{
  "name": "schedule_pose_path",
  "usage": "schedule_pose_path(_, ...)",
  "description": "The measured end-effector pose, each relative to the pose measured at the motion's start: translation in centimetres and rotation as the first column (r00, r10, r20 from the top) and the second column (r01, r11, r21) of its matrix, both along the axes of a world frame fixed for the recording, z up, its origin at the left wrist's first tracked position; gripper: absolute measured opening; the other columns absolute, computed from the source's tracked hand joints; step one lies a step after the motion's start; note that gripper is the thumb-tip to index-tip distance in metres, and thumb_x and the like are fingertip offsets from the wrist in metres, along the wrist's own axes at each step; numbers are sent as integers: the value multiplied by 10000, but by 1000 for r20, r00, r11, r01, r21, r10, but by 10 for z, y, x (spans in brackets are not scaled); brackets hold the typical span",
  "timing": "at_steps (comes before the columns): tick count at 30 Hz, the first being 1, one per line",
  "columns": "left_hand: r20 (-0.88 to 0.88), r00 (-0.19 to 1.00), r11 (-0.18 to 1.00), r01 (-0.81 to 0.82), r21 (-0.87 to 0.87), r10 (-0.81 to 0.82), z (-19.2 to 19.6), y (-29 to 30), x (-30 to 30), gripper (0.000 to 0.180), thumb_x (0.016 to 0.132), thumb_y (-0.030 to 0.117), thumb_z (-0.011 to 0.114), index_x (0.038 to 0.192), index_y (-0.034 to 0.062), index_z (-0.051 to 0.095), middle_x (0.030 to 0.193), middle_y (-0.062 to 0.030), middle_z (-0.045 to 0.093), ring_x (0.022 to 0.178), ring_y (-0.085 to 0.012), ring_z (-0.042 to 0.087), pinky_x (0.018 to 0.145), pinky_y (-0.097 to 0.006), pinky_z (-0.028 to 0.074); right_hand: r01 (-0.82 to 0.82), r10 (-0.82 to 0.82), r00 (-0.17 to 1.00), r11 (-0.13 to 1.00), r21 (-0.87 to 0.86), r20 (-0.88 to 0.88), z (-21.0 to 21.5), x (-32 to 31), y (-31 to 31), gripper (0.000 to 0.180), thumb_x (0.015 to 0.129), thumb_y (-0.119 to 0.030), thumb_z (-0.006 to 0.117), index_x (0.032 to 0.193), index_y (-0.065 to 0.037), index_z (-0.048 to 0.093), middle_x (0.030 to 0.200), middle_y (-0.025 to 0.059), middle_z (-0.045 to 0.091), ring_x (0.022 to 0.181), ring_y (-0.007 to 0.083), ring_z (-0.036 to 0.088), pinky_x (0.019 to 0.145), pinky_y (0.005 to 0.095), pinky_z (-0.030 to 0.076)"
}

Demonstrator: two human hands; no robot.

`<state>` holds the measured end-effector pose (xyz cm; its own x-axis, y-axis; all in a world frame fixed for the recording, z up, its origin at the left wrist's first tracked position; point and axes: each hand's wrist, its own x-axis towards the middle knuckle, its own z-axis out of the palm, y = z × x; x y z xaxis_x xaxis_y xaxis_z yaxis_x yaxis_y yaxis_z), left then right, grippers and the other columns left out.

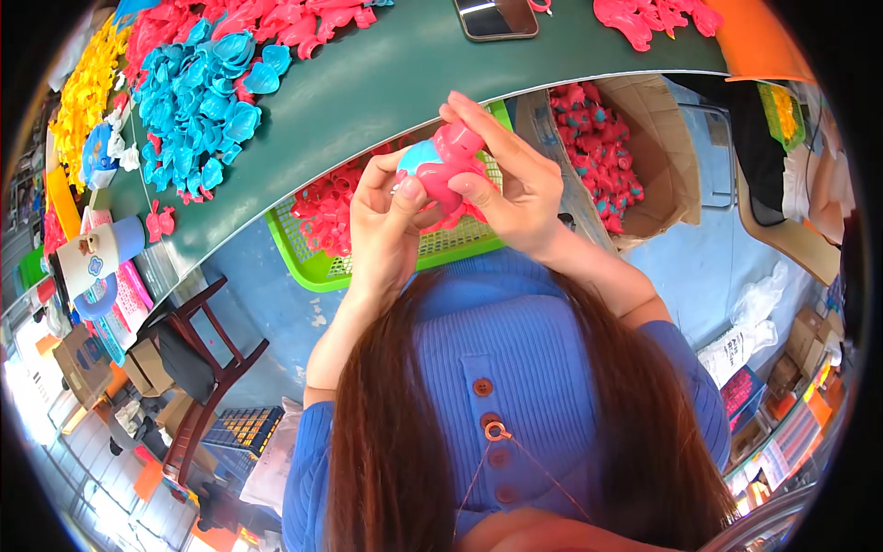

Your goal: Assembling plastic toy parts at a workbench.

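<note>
Above the table's front edge, my two hands hold a small glossy pink toy figure [458,145] with a light-blue shell-like piece [419,158] against its left side. The fingers and thumb of my left hand [382,230] close on the blue side and the lower part of the figure. From the other side, the thumb of my right hand [522,198] presses on the pink body while its fingers curve up behind the top. Whether the blue piece is fully seated cannot be seen. Below the hands is a bright green basket [308,276] with many pink parts [326,210].
On the green table [368,87] lie heaps of blue shell pieces [198,110], yellow parts [85,101] and pink parts [644,20], plus a phone [497,23]. A cardboard box [670,161] of pink-and-blue figures stands right of the basket. A dark red stool [207,386] is at left.
</note>
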<state>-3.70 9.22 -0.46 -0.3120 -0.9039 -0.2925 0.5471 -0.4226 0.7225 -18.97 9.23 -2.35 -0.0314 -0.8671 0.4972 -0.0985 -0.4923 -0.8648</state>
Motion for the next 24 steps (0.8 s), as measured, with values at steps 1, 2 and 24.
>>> schedule_pose_path(1,0,1000,1000,2,-1,-2,-1,0,-3,415,821,189,670,1115,-20,465,1067,-117,573,945,-199,605,792,-353,544,40,-40,999,999,9,18,-3,3,2,435,831,-79,617,1213,85,488,1218,211,529,1084,280,558,920,344,436)
schedule_pose_path(2,10,1000,1000,-22,15,22,-3,1,-7,415,819,194,672,1109,-17,466,1067,-113,573,947,-199,605,786,-352,547,79,-80,996,997,18,36,-6,5,3,433,833,-86,617,1209,89,490,1224,214,523,1090,284,554,925,348,433)
schedule_pose_path(24,-315,532,585,477,-656,-786,78,-6,-6,662,801,597,540,936,-48,612,925,-149,548,652,-103,460,530,-224,395,755,-802,583,476,450,-131,-181,-179,40,257,861,-103,585,1083,25,560,992,85,617,906,116,567,832,227,438)
